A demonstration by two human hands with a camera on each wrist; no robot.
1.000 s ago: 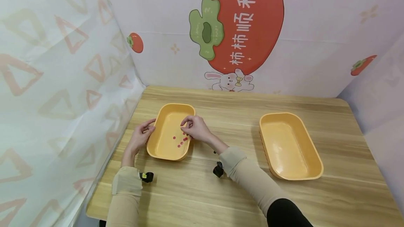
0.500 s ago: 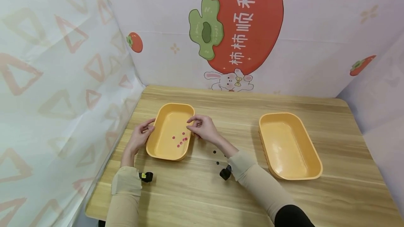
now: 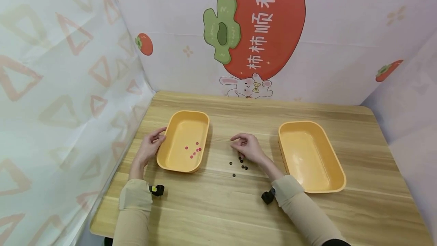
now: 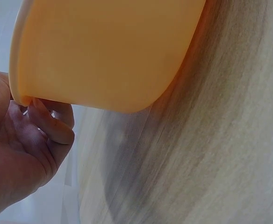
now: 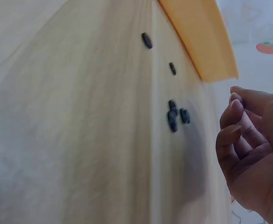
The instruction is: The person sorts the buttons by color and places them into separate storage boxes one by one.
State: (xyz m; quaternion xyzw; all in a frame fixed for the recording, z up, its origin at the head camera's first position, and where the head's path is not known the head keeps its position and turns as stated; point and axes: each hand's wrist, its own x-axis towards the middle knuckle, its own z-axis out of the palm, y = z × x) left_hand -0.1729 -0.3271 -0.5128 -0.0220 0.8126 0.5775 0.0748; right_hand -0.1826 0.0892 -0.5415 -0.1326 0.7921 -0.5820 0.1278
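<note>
- I see the right hand (image 3: 250,148) now by the black beads (image 3: 242,166) on the table (image 3: 218,208), gone from the left tray (image 3: 179,134) — so, I judge, the work has turned to them.
- Its fingers curl inward; whether they pinch anything, I cannot tell.
- The left hand (image 3: 149,149) grips that tray — my left wrist view shows a fingertip under the rim.
- Only my head view shows red beads (image 3: 194,153) inside; the right wrist view shows a gap between fingertips and black beads.

Wall lettering (image 3: 261,28): there it is, up at one o'clock, reading 柿柿顺利 in white!
Big red fruit (image 3: 286,22): carries all four, turned sideways, climbing from six o'clock towards twelve!
</note>
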